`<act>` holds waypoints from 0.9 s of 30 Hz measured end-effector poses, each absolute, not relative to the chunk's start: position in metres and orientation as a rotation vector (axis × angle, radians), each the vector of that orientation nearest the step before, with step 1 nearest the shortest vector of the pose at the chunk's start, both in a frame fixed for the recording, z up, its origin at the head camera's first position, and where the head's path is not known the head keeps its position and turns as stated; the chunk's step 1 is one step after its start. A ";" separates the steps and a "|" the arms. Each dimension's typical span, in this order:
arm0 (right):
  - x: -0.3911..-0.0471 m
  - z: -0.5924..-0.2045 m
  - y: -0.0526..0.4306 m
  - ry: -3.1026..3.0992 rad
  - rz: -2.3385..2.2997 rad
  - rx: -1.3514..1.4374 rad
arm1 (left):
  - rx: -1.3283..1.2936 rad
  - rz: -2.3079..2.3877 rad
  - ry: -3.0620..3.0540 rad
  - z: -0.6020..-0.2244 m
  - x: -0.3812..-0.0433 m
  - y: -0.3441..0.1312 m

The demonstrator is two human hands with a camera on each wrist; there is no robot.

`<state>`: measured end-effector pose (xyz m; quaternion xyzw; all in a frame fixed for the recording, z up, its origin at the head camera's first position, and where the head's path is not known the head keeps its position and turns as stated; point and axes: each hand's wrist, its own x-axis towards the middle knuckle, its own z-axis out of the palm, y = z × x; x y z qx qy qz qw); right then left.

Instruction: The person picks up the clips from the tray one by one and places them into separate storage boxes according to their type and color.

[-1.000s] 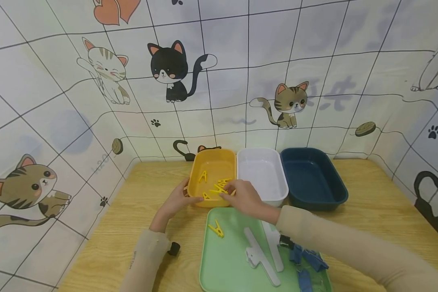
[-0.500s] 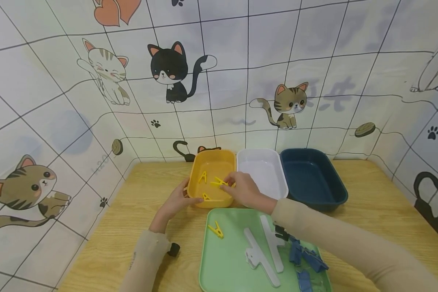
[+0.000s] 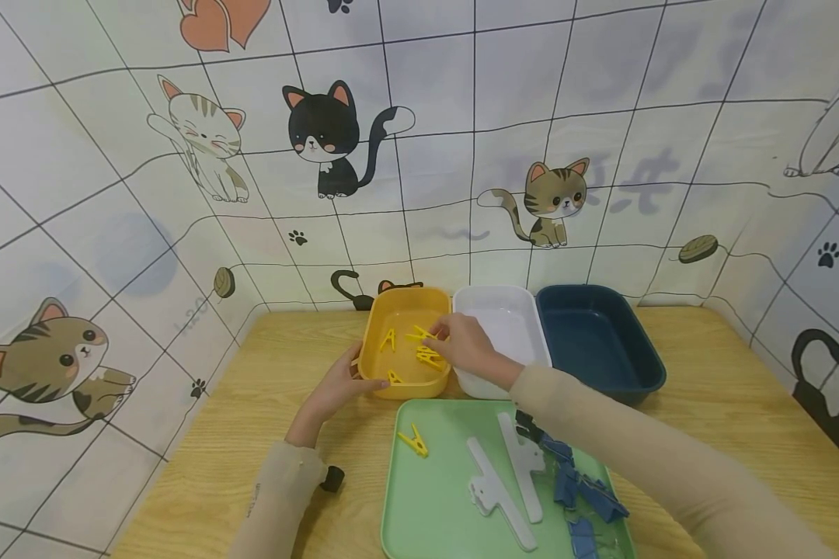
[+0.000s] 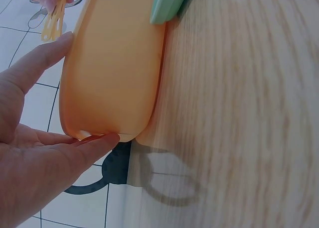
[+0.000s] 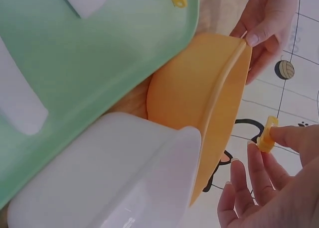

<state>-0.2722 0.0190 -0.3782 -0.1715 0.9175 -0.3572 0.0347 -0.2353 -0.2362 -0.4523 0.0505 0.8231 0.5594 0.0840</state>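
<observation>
Just raised a yellow clip (image 5: 266,139), pinched in right hand (image 3: 465,345), clear of clips below (image 3: 428,356); gripping yellow bin (image 3: 414,391) with left hand (image 3: 334,386).

The light is soft, the wrist views hazy.

pinched yellow clip (image 3: 417,335) partly hidden, green tray (image 3: 433,505) cut off below in head view

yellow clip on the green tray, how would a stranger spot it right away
In the head view, a green tray sits in front of the yellow bin. Near its far left corner lies a yellow clip, legs spread in a V. Its colour sets it apart from the white clips and blue clips to its right on the tray.
</observation>
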 end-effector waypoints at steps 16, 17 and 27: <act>-0.293 -0.369 0.011 2.847 -0.958 -0.469 | 0.145 1.677 2.454 -0.450 -0.233 -0.236; -0.294 -0.368 0.010 2.846 -0.952 -0.466 | 0.146 1.674 2.456 -0.451 -0.234 -0.236; -0.306 -0.364 0.007 2.865 -0.912 -0.410 | 0.158 1.657 2.427 -0.422 -0.219 -0.226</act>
